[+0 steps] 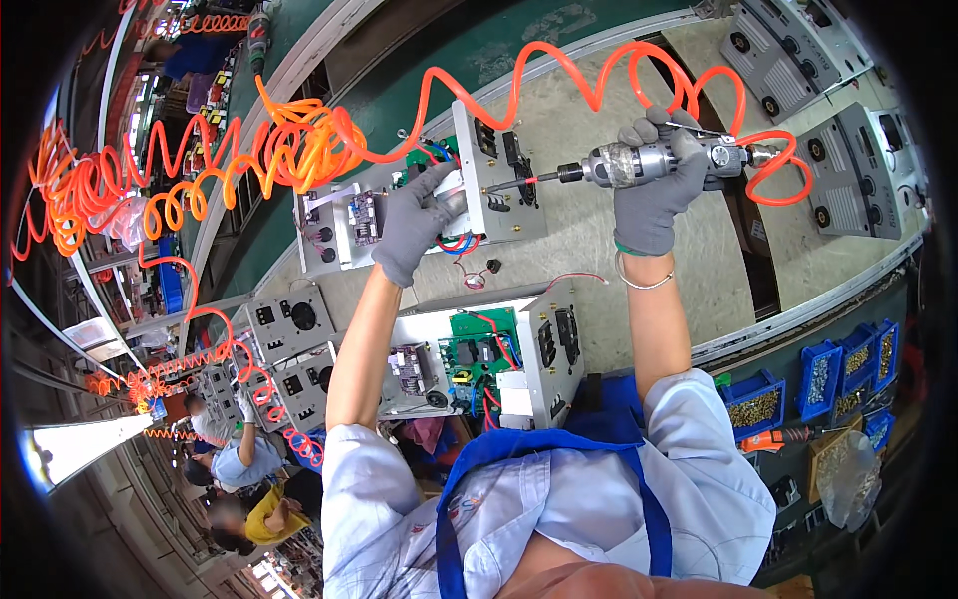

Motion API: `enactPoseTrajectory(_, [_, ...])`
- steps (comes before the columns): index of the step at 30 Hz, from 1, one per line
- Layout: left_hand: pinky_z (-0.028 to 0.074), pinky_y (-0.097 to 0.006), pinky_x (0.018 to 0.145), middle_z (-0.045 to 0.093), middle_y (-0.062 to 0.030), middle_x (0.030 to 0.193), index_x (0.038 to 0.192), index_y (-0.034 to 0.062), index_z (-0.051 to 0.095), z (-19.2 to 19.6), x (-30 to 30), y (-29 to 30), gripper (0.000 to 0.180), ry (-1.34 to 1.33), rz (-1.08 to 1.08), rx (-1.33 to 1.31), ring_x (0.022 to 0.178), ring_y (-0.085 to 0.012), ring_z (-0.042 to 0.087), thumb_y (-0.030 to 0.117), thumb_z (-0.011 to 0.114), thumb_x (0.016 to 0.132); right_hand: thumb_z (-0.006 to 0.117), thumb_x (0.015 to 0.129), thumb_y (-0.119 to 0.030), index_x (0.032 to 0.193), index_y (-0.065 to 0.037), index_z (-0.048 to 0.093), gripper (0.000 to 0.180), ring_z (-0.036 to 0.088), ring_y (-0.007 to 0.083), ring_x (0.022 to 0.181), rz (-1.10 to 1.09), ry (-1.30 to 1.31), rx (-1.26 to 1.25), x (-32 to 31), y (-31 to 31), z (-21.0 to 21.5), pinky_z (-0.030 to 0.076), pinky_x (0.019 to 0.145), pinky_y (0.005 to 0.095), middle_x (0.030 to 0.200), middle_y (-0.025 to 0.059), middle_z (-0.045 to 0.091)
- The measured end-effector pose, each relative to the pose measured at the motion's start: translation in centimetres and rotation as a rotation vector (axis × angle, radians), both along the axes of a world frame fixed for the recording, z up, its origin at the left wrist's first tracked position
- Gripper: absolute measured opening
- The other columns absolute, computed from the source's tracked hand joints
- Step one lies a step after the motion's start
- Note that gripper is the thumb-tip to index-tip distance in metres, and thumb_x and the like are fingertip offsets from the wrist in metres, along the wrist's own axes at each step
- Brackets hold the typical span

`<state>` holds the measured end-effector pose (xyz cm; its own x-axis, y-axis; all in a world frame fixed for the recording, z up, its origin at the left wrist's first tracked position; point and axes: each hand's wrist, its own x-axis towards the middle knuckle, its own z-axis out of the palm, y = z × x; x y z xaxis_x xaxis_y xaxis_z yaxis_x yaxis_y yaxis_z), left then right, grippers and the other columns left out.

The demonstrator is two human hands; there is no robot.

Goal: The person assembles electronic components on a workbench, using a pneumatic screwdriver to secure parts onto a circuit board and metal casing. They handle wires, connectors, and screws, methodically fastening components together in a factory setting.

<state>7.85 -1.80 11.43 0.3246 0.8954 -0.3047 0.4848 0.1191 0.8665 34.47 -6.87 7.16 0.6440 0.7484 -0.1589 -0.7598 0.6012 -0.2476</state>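
Observation:
My right hand (659, 180), in a grey glove, is wrapped round a silver air screwdriver (639, 165) lying level. Its long bit (509, 184) points left and meets the front panel (475, 170) of an open grey metal machine case. On the inner side of that panel, my gloved left hand (414, 222) has its thumb and fingers about a white part (452, 190); some fingertips are hidden. Behind the hand, a circuit board (365, 218) and coloured wires show inside the case. An orange coiled air hose (519, 75) loops from the screwdriver's rear end across to the left.
A second open case (544, 364) with a green board stands closer to me. Finished-looking grey machines (853, 170) stand at right. Blue bins (755, 404) of screws and an orange-handled tool (763, 440) are at lower right. Co-workers (249, 464) are at lower left.

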Motion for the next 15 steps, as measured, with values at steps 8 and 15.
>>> enactPoseTrajectory(8, [0.053, -0.026, 0.081, 0.064, -0.0114, 0.111, 0.129, -0.0074, 0.05, 1.0, 0.9, 0.3, 0.046, -0.09, 0.051, -0.118, 0.092, -0.0121, 0.063, 0.007, 0.064, 0.088, 0.054, 0.081, -0.021, 0.112, -0.007, 0.05, 0.034, 0.059, 0.0189, 0.07, 0.107, -0.007, -0.082, 0.6, 1.2, 0.6, 0.051, 0.065, 0.0374, 0.089, 0.0124, 0.062])
enactPoseTrajectory(15, [0.053, -0.027, 0.081, 0.064, -0.012, 0.11, 0.129, -0.0075, 0.049, 0.4, 0.8, -0.5, 0.046, -0.038, 0.076, -0.024, 0.091, -0.0123, 0.063, 0.005, 0.062, 0.088, 0.054, 0.081, -0.019, 0.109, -0.007, 0.049, 0.031, 0.059, 0.0182, 0.071, -0.002, 0.027, -0.035, 0.0, 0.6, -0.5, 0.051, 0.065, 0.0364, 0.091, 0.0129, 0.062])
